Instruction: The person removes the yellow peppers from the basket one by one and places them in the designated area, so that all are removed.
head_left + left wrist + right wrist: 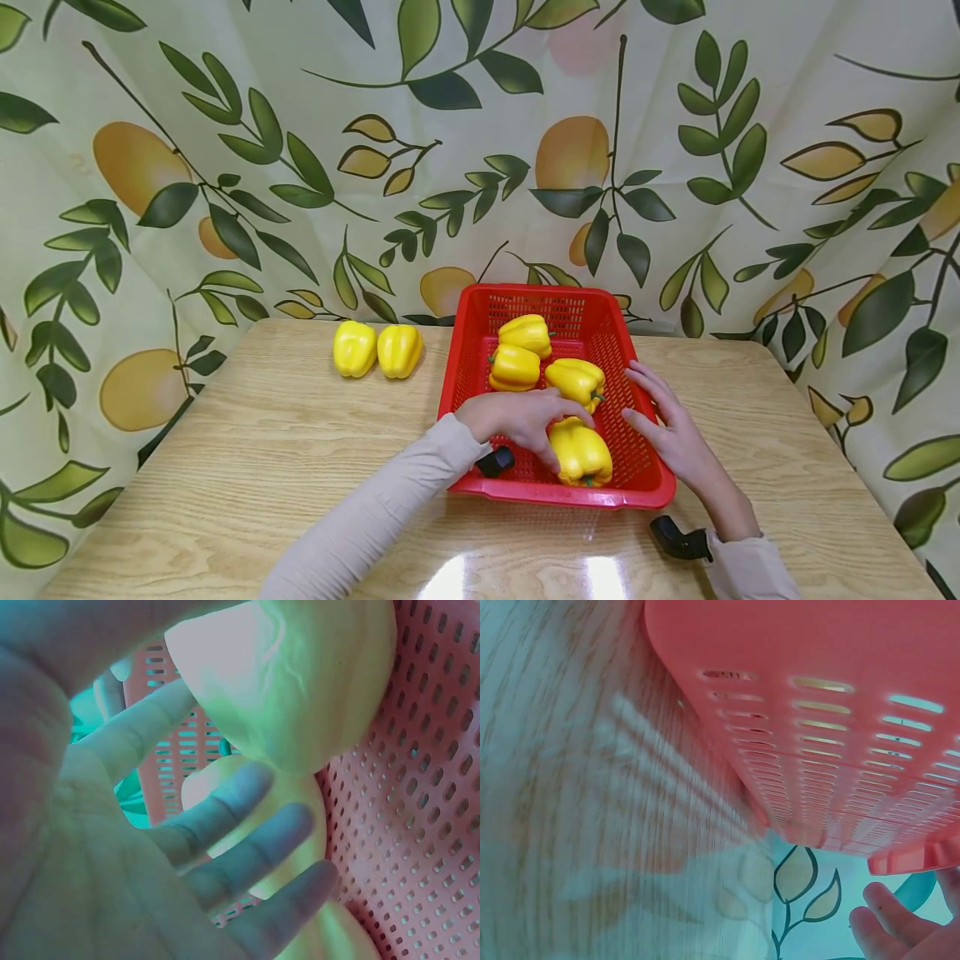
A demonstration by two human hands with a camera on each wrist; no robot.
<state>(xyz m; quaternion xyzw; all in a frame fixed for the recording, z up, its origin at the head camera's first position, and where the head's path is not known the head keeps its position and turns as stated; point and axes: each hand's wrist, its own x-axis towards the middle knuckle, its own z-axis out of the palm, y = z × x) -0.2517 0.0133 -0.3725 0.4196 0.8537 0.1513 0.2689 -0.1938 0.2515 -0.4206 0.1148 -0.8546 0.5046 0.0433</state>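
A red plastic basket (468,367) with slotted walls stands on the table and contains several yellow bell peppers. My left hand (528,417) reaches into its near end, thumb and index finger around the nearest bell pepper (581,454). In the left wrist view that bell pepper (300,682) lies between thumb and index finger, while the other fingers (251,859) spread apart from it. Three more peppers, one of them a bell pepper (576,382), lie farther back inside. At the basket's right rim is my right hand (678,437), fingers fairly straight; in the right wrist view its fingertips (881,911) show beside the rim.
Two more yellow bell peppers, a left one (355,349) and a right one (400,351), sit on the wooden table (300,442) left of the basket. Behind the table hangs a leaf-and-fruit patterned cloth (480,125). Black devices are strapped at both wrists.
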